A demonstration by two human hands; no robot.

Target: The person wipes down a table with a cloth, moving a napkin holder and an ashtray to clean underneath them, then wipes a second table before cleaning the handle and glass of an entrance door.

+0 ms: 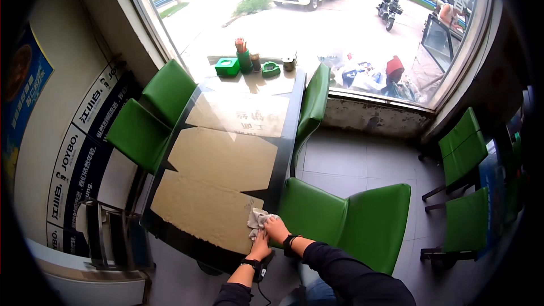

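Note:
A crumpled white cloth (257,217) lies on the near right corner of a dark glass-topped table (287,136). My right hand (276,229) grips the cloth from the right side. My left hand (260,247) rests just below the cloth at the table's near edge, touching it; its fingers look closed against the cloth. Both wrists carry black bands, and both sleeves are dark. Flat cardboard sheets (224,158) cover most of the tabletop.
Green chairs stand at the table: two on the left (141,130), one at the far right (313,102), one right beside me (345,218). Two more stand at the right (462,153). Green holders (228,67) and a chopstick cup (243,56) sit by the window. A metal rack (107,232) stands at lower left.

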